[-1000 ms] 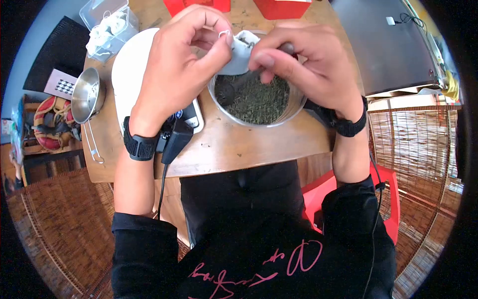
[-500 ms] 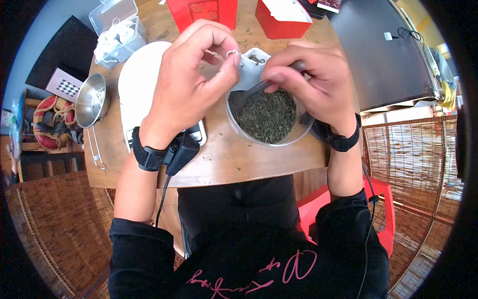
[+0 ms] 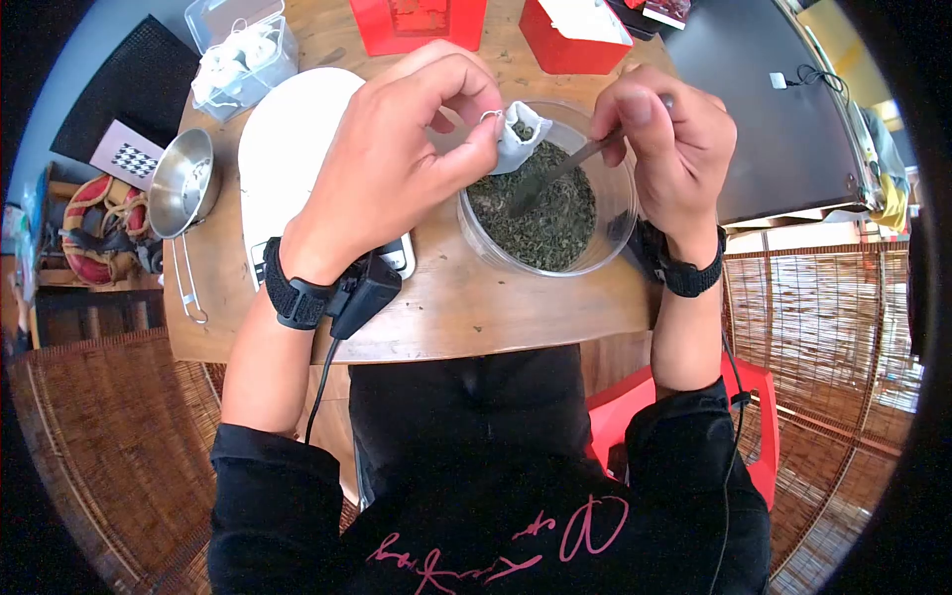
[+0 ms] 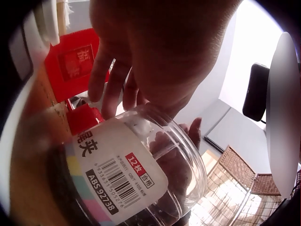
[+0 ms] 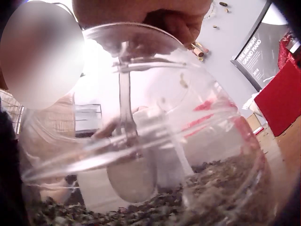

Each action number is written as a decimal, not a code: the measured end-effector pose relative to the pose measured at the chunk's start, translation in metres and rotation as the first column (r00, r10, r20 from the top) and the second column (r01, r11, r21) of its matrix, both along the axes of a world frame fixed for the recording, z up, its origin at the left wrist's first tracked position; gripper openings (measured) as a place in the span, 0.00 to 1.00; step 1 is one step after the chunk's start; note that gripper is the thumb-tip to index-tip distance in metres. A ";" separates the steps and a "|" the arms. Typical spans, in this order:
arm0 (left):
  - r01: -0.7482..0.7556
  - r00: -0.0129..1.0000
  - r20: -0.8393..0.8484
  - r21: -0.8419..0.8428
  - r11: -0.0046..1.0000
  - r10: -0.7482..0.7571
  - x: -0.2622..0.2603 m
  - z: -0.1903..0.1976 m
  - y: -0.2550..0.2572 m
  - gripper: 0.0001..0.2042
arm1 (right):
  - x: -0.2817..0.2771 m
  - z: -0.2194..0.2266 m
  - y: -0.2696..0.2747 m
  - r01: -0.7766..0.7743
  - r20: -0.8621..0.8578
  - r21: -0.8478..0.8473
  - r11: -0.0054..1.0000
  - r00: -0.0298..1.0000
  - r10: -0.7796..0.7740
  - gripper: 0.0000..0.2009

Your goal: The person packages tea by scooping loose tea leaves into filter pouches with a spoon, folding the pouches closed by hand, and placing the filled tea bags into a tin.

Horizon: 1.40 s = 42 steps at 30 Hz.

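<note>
My left hand pinches a small white drawstring pouch at its edge, thumb and index finger beside a loop of string. Dark green dried leaf shows in the pouch's mouth. Below it stands a round clear plastic tub partly filled with dried leaves. My right hand grips the handle of a spoon, whose bowl slants down over the leaves. Through the tub's wall, the right wrist view shows the spoon's bowl low, close to the leaves. A barcode label covers the tub's side in the left wrist view.
Left of the tub is a white kitchen scale, partly behind my left forearm. Farther left sits a steel pan with a wire handle. A clear box of white pouches stands behind, and two red boxes are at the back.
My right hand has drawn back to the right from the pouch, bringing the spoon with it. The pouch remains in my left hand, its mouth now more visible. The head view has shifted slightly.
</note>
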State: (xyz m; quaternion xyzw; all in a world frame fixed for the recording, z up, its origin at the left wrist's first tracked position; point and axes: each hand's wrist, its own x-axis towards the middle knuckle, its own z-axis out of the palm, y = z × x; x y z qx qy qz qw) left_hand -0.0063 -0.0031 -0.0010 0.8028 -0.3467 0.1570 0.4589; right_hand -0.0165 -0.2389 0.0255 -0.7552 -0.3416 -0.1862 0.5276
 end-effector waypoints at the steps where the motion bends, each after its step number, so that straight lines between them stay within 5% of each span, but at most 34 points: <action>1: -0.001 1.000 0.002 0.000 1.000 0.001 0.001 0.001 0.001 0.04 | 0.000 0.000 0.002 -0.036 0.008 0.003 0.999 0.999 0.036 0.11; 8: -0.012 0.997 -0.075 0.003 1.000 0.012 0.003 0.003 0.008 0.04 | 0.004 -0.001 0.002 0.049 0.001 -0.175 0.983 0.999 -0.050 0.13; 10: -0.023 0.998 -0.057 0.012 1.000 0.024 0.005 0.002 0.010 0.03 | 0.004 0.000 -0.003 0.087 0.001 -0.161 0.983 0.996 -0.088 0.14; 12: -0.075 0.996 0.053 0.083 0.994 0.071 0.007 0.003 0.014 0.03 | 0.007 -0.002 -0.006 0.133 0.061 0.058 0.989 0.989 -0.137 0.15; 16: -0.116 0.990 0.089 0.075 0.990 0.109 0.004 0.013 0.011 0.03 | 0.017 -0.006 -0.014 0.172 0.128 -0.050 0.984 0.978 -0.164 0.17; 18: -0.089 0.996 0.030 0.049 0.995 0.088 0.003 0.011 0.009 0.03 | 0.012 -0.008 -0.007 0.095 0.101 -0.116 0.989 0.991 -0.083 0.16; 21: -0.074 0.996 -0.053 0.025 0.997 0.075 0.001 0.010 0.009 0.03 | 0.011 -0.014 0.000 -0.136 -0.207 -0.011 0.991 0.970 0.130 0.13; 27: -0.099 0.992 -0.074 0.038 0.994 0.102 -0.001 0.010 0.008 0.03 | 0.007 -0.009 -0.003 -0.260 -0.392 0.020 0.965 0.886 0.247 0.11; 40: -0.098 0.995 0.027 0.069 0.993 0.096 0.004 0.007 0.014 0.03 | 0.023 -0.009 -0.011 -0.230 -0.486 0.252 0.940 0.810 0.329 0.16; 42: -0.073 0.997 0.036 0.044 0.996 0.071 0.006 0.003 0.015 0.03 | 0.025 -0.004 -0.017 -0.141 -0.539 0.172 0.975 0.815 0.213 0.16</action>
